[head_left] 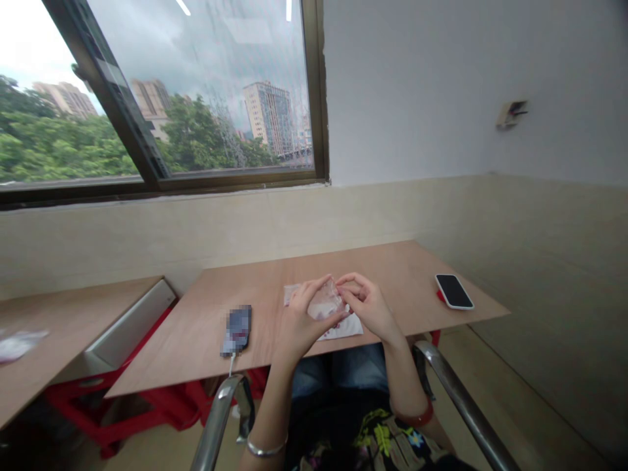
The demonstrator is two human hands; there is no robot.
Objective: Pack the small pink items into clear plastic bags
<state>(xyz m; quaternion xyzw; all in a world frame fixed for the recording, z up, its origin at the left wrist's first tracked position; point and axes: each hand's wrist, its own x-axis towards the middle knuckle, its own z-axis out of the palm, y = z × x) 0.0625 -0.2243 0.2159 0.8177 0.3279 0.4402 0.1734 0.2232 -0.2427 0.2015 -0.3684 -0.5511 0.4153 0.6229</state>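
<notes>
In front of me, a small clear plastic bag [324, 299] is held up between my two hands. My left hand [300, 320] curves around its left side, thumb and forefinger well apart with the film between them. At the bag's upper right edge, my right hand [369, 304] has its fingertips pinched together; whether they hold anything besides the film is too small to tell. Below both hands a white sheet [350, 327] with small reddish marks or bits lies on the table, partly hidden by them. A pale packet edge [289, 294] shows behind my left hand.
The wooden table [186, 327] bears a phone with a cable [238, 330] on the left and another phone [454, 292] on a red support at right. Metal chair armrests [220, 412] flank me. A second table [59, 314] with a plastic packet [19, 345] stands left.
</notes>
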